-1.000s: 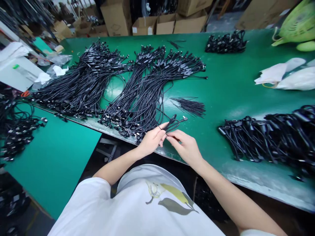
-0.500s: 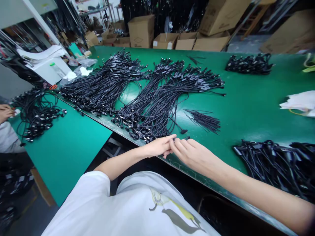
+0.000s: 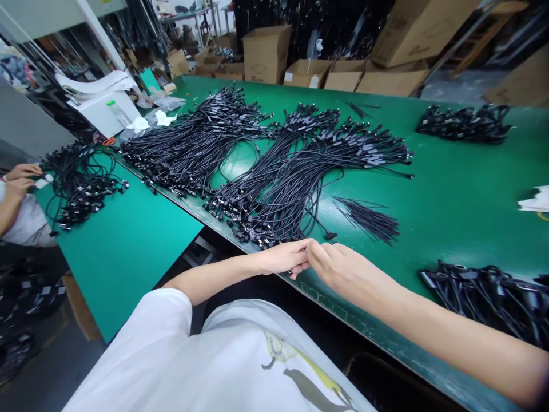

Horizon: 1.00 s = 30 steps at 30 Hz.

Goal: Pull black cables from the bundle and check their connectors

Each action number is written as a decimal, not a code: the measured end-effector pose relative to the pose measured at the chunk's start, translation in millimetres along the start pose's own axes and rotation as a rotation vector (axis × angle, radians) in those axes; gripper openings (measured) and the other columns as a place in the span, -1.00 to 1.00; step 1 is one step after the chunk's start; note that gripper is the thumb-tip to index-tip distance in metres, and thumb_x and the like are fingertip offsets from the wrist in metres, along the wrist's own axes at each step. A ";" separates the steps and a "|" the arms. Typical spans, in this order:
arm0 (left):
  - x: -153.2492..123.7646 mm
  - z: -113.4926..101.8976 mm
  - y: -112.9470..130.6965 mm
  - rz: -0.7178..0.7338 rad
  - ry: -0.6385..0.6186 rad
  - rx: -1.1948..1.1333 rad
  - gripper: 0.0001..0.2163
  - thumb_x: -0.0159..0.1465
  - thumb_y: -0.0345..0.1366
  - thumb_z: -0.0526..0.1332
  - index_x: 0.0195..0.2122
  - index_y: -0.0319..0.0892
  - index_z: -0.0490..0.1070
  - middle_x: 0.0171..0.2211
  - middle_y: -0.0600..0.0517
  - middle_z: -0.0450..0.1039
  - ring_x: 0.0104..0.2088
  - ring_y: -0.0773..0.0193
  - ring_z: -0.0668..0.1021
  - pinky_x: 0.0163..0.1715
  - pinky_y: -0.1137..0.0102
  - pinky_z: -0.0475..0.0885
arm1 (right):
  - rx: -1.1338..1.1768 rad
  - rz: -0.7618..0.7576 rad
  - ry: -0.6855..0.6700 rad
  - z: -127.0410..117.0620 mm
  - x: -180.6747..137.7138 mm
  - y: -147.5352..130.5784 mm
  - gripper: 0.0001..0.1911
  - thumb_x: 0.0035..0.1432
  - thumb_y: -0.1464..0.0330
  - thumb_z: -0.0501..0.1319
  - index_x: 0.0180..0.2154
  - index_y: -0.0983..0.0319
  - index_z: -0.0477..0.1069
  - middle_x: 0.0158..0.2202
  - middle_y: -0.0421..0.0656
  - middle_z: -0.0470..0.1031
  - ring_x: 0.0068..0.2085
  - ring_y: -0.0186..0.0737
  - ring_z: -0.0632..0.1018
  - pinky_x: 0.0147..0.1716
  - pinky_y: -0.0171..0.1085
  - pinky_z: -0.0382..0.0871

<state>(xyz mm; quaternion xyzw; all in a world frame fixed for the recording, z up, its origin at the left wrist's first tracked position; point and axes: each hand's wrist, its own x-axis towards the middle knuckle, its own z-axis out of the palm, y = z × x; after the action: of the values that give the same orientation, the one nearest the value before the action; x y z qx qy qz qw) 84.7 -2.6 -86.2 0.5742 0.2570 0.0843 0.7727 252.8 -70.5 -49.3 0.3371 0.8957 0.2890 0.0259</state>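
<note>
My left hand (image 3: pixel 285 257) and my right hand (image 3: pixel 337 263) meet over the near edge of the green table (image 3: pixel 463 212), fingertips pressed together. Both are closed in a pinch; whatever lies between the fingers is hidden, apart from a tiny dark bit below the left fingers. Just beyond them spreads a large pile of black cables (image 3: pixel 291 183), connectors toward me. One cable's black plug (image 3: pixel 330 236) rests apart, close to my right hand. A bunch of thin black ties (image 3: pixel 371 220) lies farther right.
Another cable pile (image 3: pixel 193 137) lies left. Bundled cables lie at near right (image 3: pixel 493 297) and far right (image 3: pixel 465 123). On a lower green side table (image 3: pixel 128 246), a co-worker's hands (image 3: pixel 21 180) are beside more cables (image 3: pixel 86 189). Cardboard boxes (image 3: pixel 266 54) stand behind the table.
The view has turned slightly left, so the table's contents appear farther right. My hands remain pinched together, with the right fingers now closer over the left fingertips. More of the co-worker's hands shows.
</note>
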 end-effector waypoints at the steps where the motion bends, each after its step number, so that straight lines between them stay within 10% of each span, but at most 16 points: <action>1: -0.4 -0.5 0.8 -0.002 -0.002 0.011 -0.46 0.38 -0.29 0.04 0.35 -0.31 -0.01 -0.54 0.22 0.16 -0.60 0.46 0.24 -0.57 0.48 0.32 | 0.019 0.015 0.009 0.0 0.0 0.0 -0.79 0.06 0.60 0.04 -0.35 0.34 0.43 -0.41 -0.05 0.30 -0.44 -0.17 0.31 -0.47 -0.19 0.11; 15: -0.2 7.8 22.3 -0.150 0.070 -0.070 -0.37 0.37 -0.41 -0.05 0.41 -0.37 -0.31 -0.62 0.25 0.11 -0.59 0.41 0.25 -0.48 0.45 0.30 | 0.017 0.021 0.082 -4.5 3.4 -4.2 -0.68 0.13 0.64 -0.02 -0.38 0.30 0.47 -0.47 -0.04 0.26 -0.42 -0.12 0.26 -0.47 -0.14 0.08; 19: -0.6 9.4 27.0 -0.152 0.105 -0.142 -0.44 0.22 -0.57 -0.02 0.29 -0.34 0.10 -0.59 0.21 0.16 -0.54 0.41 0.27 -0.45 0.46 0.25 | 0.027 -0.011 0.040 -0.2 5.5 4.4 -0.70 0.13 0.65 0.00 -0.46 0.28 0.42 -0.49 -0.08 0.27 -0.43 -0.17 0.25 -0.48 -0.17 0.01; 24: 4.6 6.6 28.9 0.079 0.213 -0.125 -0.85 0.23 -0.51 0.02 -0.35 -0.24 0.35 -0.51 0.15 0.20 -0.48 0.42 0.24 -0.40 0.45 0.20 | 0.185 0.183 0.100 11.2 10.8 22.4 -0.76 0.12 0.59 0.06 -0.54 0.26 0.32 -0.55 -0.15 0.28 -0.49 -0.25 0.26 -0.50 -0.24 -0.02; 30: 20.2 -0.9 23.8 0.193 0.309 -0.179 -0.70 0.38 -0.27 -0.05 -0.21 -0.28 0.45 -0.29 0.00 0.42 -0.20 0.28 0.42 -0.01 0.28 0.33 | 0.439 0.680 0.290 12.8 25.8 7.5 -0.64 0.33 0.32 0.06 -0.52 0.25 0.35 -0.54 -0.18 0.33 -0.46 -0.32 0.35 -0.50 -0.30 0.03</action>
<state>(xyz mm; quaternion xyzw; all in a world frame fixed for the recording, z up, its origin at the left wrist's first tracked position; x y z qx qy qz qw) 105.5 14.5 -70.3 0.5052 0.3078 0.2674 0.7606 240.4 -43.5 -52.1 0.5665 0.7682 0.1279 -0.2696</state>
